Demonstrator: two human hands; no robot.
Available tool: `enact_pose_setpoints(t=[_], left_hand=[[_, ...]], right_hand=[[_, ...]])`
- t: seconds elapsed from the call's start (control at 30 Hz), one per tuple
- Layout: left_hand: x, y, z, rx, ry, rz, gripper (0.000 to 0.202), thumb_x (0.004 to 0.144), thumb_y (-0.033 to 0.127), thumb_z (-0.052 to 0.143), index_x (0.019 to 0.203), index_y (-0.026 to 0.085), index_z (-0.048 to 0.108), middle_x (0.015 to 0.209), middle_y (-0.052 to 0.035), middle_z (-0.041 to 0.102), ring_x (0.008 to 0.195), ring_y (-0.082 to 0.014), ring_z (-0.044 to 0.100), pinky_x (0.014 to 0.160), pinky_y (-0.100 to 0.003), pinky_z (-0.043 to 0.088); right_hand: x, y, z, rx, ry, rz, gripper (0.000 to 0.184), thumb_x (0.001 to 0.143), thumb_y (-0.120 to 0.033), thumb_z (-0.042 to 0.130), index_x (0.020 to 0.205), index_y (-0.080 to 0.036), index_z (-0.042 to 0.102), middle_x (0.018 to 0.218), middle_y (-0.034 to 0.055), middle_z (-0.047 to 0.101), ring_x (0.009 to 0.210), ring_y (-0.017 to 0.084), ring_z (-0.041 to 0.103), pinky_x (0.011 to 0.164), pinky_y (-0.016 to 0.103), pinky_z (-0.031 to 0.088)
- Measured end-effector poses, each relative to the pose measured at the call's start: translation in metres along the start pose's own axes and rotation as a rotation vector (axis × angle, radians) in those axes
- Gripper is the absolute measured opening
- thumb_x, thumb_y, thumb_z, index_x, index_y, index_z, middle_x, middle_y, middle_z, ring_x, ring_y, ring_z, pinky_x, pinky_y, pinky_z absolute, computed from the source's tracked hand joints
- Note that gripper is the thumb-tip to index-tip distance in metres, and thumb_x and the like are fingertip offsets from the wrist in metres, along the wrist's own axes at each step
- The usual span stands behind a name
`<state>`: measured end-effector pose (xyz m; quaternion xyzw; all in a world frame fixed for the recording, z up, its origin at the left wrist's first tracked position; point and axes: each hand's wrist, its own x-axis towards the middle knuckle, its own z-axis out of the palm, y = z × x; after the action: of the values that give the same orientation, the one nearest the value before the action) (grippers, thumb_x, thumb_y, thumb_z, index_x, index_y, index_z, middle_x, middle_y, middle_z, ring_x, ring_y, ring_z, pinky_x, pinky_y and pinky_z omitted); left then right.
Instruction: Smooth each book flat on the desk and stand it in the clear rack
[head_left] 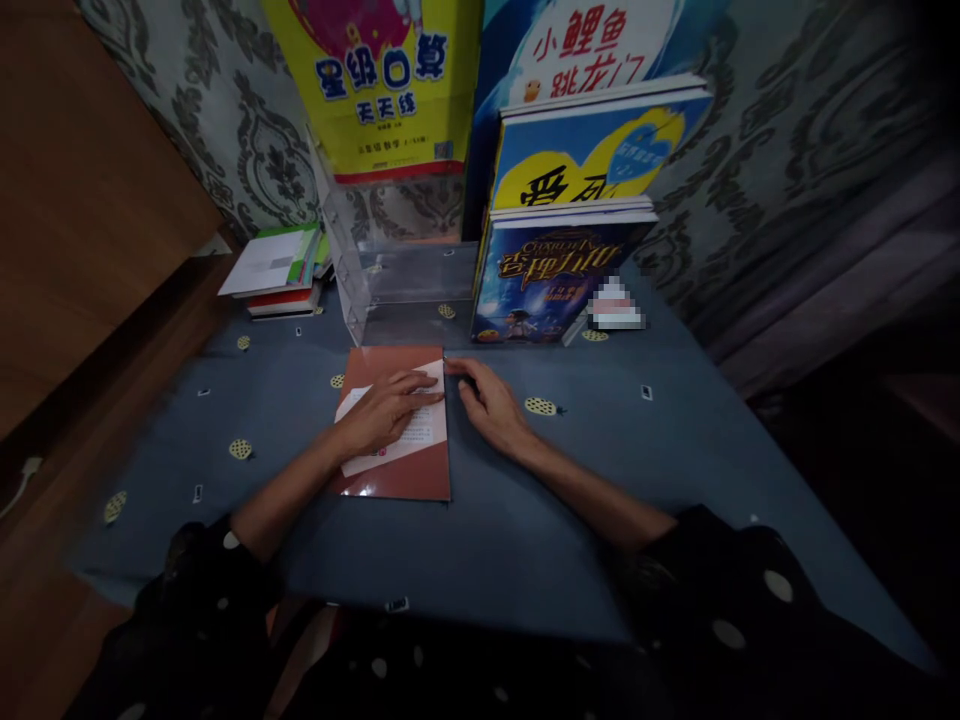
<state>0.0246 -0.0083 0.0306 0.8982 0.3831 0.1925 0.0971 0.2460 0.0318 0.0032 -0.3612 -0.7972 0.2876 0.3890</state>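
A thin reddish-brown book [420,478] with a glossy cover lies on the table in front of me. Across its cover runs a slanted white, printed band [416,432]. My left hand [386,408] rests flat on that band, fingers stretched toward the book's right edge and holding nothing. At the upper right corner of the book is my right hand [491,402], its fingertips at the edge and its thumb apart from the fingers. I cannot tell whether those fingertips press on the cover.
Behind the book stands a clear plastic rack [409,275]. Its right side holds several upright books, a dark blue one [551,270] in front. A yellow workbook [390,130] stands at the back left. A stack of books [274,270] lies at the far left. The tablecloth [555,520] is blue-grey.
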Motion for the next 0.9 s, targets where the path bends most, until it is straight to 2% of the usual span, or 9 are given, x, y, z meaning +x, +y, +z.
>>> enact_pose_setpoints(t=[0.2, 0.4, 0.57, 0.63, 0.7, 0.83, 0.9], left_hand=[[-0.022, 0.035, -0.006, -0.025, -0.078, -0.002, 0.048, 0.094, 0.005, 0.043, 0.13, 0.029, 0.065, 0.14, -0.006, 0.059, 0.137, -0.0241, 0.045, 0.112, -0.05, 0.041], [-0.051, 0.071, -0.009, -0.097, -0.158, 0.02, 0.047, 0.094, 0.006, 0.044, 0.128, 0.03, 0.066, 0.145, -0.0059, 0.055, 0.14, -0.0235, 0.041, 0.113, -0.05, 0.04], [-0.064, 0.083, -0.014, -0.133, -0.196, -0.009, 0.055, 0.091, 0.003, 0.046, 0.133, 0.035, 0.061, 0.146, -0.0036, 0.055, 0.139, -0.0223, 0.044, 0.111, -0.05, 0.043], [-0.063, 0.077, -0.015, -0.149, -0.189, -0.021, 0.055, 0.092, 0.003, 0.045, 0.135, 0.035, 0.06, 0.145, -0.0025, 0.056, 0.137, -0.0206, 0.048, 0.111, -0.047, 0.044], [-0.06, 0.062, -0.017, -0.129, -0.155, -0.052, 0.052, 0.095, 0.006, 0.045, 0.136, 0.034, 0.058, 0.144, -0.0028, 0.058, 0.134, -0.0194, 0.051, 0.11, -0.046, 0.044], [-0.055, 0.007, -0.022, 0.042, -0.057, -0.18, 0.046, 0.096, 0.011, 0.045, 0.138, 0.027, 0.057, 0.144, -0.0084, 0.057, 0.133, -0.0235, 0.052, 0.11, -0.049, 0.043], [-0.051, -0.025, -0.027, 0.14, 0.013, -0.3, 0.045, 0.097, 0.016, 0.043, 0.139, 0.022, 0.055, 0.144, -0.0116, 0.056, 0.132, -0.0262, 0.052, 0.111, -0.052, 0.041]], right_hand=[[0.0, -0.003, 0.001, -0.019, -0.032, -0.007, 0.039, 0.092, -0.017, 0.042, 0.128, -0.022, 0.057, 0.117, 0.0092, 0.07, 0.113, 0.025, 0.062, 0.099, 0.044, 0.048], [0.0, -0.006, 0.004, -0.178, -0.157, -0.086, 0.034, 0.09, -0.021, 0.048, 0.121, -0.018, 0.062, 0.116, 0.0125, 0.069, 0.109, 0.029, 0.059, 0.098, 0.045, 0.046], [-0.001, -0.006, 0.006, -0.237, -0.182, -0.128, 0.032, 0.09, -0.022, 0.05, 0.12, -0.019, 0.062, 0.118, 0.0124, 0.067, 0.11, 0.03, 0.059, 0.1, 0.049, 0.044], [-0.001, -0.006, 0.006, -0.252, -0.18, -0.142, 0.031, 0.09, -0.022, 0.051, 0.118, -0.019, 0.063, 0.119, 0.0129, 0.067, 0.109, 0.031, 0.059, 0.098, 0.048, 0.046], [-0.001, -0.005, 0.006, -0.269, -0.179, -0.153, 0.03, 0.09, -0.022, 0.052, 0.117, -0.019, 0.065, 0.12, 0.0138, 0.066, 0.11, 0.032, 0.059, 0.095, 0.048, 0.048], [-0.001, -0.003, 0.007, -0.285, -0.173, -0.166, 0.03, 0.091, -0.022, 0.052, 0.118, -0.019, 0.065, 0.122, 0.0141, 0.065, 0.113, 0.031, 0.058, 0.095, 0.049, 0.049], [-0.001, -0.003, 0.008, -0.299, -0.17, -0.169, 0.031, 0.091, -0.022, 0.053, 0.119, -0.018, 0.065, 0.125, 0.0146, 0.065, 0.114, 0.031, 0.058, 0.095, 0.051, 0.049]])
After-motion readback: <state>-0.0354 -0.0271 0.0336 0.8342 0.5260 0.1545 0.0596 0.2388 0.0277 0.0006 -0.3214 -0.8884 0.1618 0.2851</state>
